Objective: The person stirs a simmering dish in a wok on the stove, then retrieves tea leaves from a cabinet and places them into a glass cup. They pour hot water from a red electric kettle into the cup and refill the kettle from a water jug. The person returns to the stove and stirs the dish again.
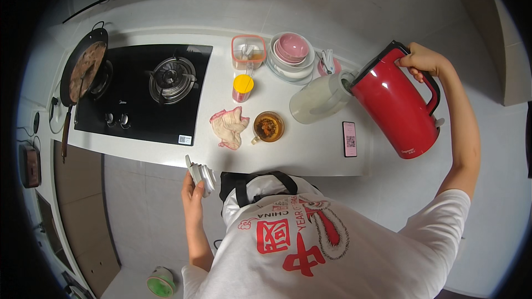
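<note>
My right hand (422, 60) grips the black handle of a red electric kettle (399, 104), raised and tipped to the left. Its spout meets the mouth of a pale thermos jug (318, 99) on the counter; any flow of water is hard to make out. In my left hand (195, 193), in front of the counter's edge, is a white threaded stopper (203, 177), apparently a jug lid. A glass mug (269, 126) with amber liquid and dark bits stands left of the jug. Beside it lies a crumpled cream cloth (230, 128) with a pink border.
A phone (350, 139) lies near the counter's front right. Behind are stacked bowls (293, 47), a clear container (248, 54) with an orange rim and a yellow-lidded jar (243, 87). A wok (85, 66) sits tilted on the black gas hob (137, 120); its handle overhangs the front.
</note>
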### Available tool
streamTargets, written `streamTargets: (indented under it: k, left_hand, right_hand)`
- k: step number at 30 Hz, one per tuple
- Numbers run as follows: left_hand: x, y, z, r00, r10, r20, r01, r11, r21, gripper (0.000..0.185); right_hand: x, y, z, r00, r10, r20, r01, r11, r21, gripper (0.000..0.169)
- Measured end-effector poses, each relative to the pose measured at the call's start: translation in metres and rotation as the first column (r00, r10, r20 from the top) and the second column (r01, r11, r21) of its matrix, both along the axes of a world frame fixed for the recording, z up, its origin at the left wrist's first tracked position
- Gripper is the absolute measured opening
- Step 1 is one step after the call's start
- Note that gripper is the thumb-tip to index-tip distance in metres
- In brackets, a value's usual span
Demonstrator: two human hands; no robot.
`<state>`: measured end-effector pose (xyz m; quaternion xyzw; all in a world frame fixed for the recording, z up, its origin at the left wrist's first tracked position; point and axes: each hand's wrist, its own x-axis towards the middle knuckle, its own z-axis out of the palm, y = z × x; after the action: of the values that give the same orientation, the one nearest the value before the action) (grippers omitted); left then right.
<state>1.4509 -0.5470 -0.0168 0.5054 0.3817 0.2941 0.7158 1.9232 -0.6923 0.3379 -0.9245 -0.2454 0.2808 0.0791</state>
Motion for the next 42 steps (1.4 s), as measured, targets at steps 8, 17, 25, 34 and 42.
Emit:
streamTargets:
  k: [8,17,25,34,42]
  left_hand:
    - [0.000,-0.002,-0.003,0.999,-0.021,0.024,0.022,1.000,-0.007,0.062]
    - [-0.005,-0.004,-0.013,0.996,-0.046,0.080,0.044,0.999,0.023,0.060]
    - [-0.004,-0.006,-0.015,0.996,-0.037,0.086,0.035,0.999,0.015,0.057]
    - [0.007,0.000,-0.005,0.996,-0.094,0.006,0.094,0.995,0.014,0.059]
    - [0.077,0.042,0.028,0.988,-0.151,0.040,0.146,0.983,0.112,0.058]
  right_hand:
    - [0.000,0.005,0.000,1.000,0.029,0.005,-0.028,0.999,-0.035,0.016]
    - [-0.010,0.018,-0.001,0.998,0.060,0.026,-0.058,0.995,-0.086,0.020]
    - [-0.001,0.030,-0.004,0.980,0.195,0.041,-0.184,0.965,-0.186,0.022]
    - [0.000,0.008,-0.005,0.983,0.164,0.088,-0.161,0.986,-0.043,0.026]
    - [-0.014,-0.093,-0.045,0.986,-0.163,0.036,0.131,0.891,0.435,0.022]
